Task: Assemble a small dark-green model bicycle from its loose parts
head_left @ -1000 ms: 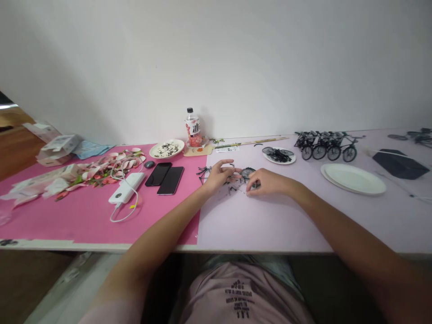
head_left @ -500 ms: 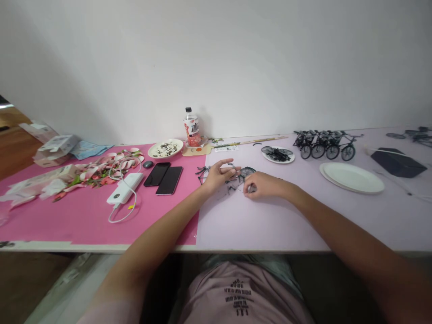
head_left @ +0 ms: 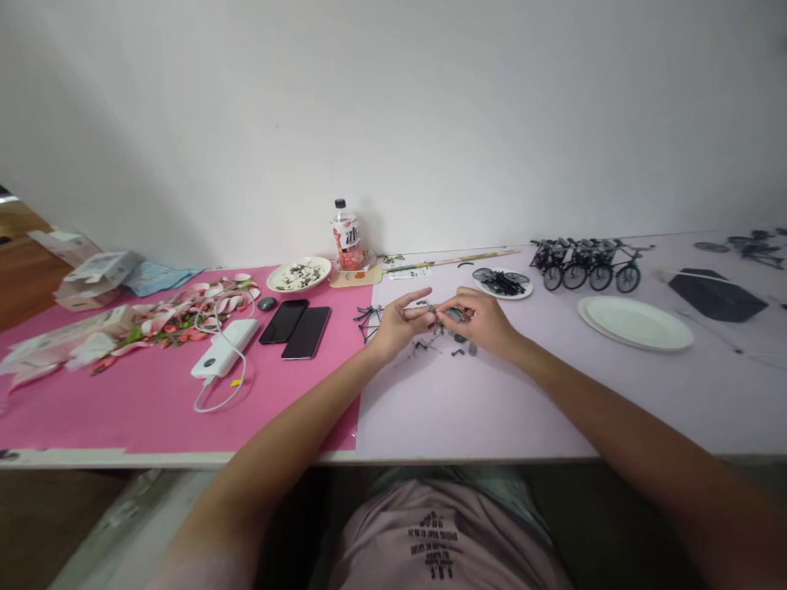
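Bike piece (head_left: 455, 314) is at the fingertips, between both hands, over the pale part of the table (head_left: 522, 410). Exact part unclear, fingers cover most of it. Right hand (head_left: 485, 324): thumb and index pressed together, pinching the piece, no gap visible. Left hand (head_left: 397, 326): index out straight, spread from the thumb, tips right up against the right's; can't tell if it's pinching anything. Tips brought together probably to steady something this tiny; stuck-out index likely just out of the way. Loose parts (head_left: 458, 353) lie just on the near side of the fingers, presumably for quick pickup. Dark spindly frame (head_left: 367, 321) just left of the left fingers. Parts plate (head_left: 527, 288) beyond the right fingers and to their right, likely to stop small stuff scattering. Row of bikes (head_left: 584, 266) further right, upright, tightly packed, probably to save space. Phones (head_left: 307, 332) left of the fingers, well apart.
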Available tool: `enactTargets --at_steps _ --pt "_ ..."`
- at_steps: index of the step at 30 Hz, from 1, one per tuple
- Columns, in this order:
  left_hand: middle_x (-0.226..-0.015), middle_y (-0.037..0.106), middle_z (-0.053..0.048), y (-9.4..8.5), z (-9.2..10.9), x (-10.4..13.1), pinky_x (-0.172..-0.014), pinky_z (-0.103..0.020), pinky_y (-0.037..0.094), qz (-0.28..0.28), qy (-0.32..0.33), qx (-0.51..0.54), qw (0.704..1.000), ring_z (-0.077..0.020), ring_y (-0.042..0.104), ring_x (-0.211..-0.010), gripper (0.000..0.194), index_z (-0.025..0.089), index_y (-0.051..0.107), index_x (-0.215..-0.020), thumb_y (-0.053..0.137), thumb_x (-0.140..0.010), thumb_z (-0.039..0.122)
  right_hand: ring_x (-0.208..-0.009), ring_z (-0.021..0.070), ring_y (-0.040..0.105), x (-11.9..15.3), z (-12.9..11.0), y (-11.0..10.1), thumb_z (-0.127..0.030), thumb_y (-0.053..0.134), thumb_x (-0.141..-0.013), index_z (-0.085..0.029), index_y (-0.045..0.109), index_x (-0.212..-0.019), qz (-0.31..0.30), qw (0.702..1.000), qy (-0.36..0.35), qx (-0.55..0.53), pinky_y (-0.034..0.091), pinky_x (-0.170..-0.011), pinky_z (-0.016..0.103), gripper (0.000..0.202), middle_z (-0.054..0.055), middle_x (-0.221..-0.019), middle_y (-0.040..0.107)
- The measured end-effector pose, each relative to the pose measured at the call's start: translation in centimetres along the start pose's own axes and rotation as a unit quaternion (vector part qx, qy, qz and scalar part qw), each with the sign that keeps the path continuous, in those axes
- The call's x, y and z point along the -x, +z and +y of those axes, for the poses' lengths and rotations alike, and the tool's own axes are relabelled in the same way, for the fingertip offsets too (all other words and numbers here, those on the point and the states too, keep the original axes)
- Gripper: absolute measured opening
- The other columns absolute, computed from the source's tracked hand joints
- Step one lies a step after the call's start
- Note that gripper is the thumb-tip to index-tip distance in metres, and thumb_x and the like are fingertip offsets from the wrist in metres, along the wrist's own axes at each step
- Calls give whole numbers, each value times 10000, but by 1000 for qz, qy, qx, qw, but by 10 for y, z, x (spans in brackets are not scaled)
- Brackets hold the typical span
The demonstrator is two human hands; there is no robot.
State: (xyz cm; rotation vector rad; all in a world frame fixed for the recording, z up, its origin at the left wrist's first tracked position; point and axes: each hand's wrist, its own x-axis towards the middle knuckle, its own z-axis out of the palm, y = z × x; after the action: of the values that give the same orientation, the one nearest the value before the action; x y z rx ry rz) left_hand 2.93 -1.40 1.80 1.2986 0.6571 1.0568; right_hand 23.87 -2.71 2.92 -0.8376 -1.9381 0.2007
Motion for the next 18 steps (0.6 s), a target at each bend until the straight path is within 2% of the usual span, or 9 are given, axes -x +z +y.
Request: enactTargets --at_steps 4,10,15,18 --pt "-969 832 -67 4 1 1 -986 -440 614 2 2 1 1000 -206 769 -882 1019 153 573 -1499 998 -635 488 -640 148 512 2 0 2 -356 708 -927 -212 817 -908 4 1000 -1 -4 416 -592 274 181 10 -724 562" --pt "-1006 831 -68 6 1 2 -993 -427 607 10 18 -3 1000 -207 761 -909 992 167 570 -1514 986 -666 473 -604 144 486 0 0 0 -395 726 -916 -225 848 -914 28 1000 -4 -12 390 -565 283 209 9 -693 554" --pt "-965 826 -35 10 -1 2 -1021 -427 601 17 47 -38 998 -217 755 -963 915 166 571 -1521 941 -737 459 -581 141 461 -1 -4 -1 -449 762 -888 -222 850 -877 29 998 42 -35 381 -560 288 244 1 -658 530" --pt "-1039 829 -62 12 -1 2 -1022 -417 599 21 71 -48 996 -237 754 -1012 878 168 580 -1520 924 -761 445 -572 133 429 0 -5 0 -493 785 -862 -215 848 -864 34 994 80 -64 360 -553 289 284 -15 -646 488"
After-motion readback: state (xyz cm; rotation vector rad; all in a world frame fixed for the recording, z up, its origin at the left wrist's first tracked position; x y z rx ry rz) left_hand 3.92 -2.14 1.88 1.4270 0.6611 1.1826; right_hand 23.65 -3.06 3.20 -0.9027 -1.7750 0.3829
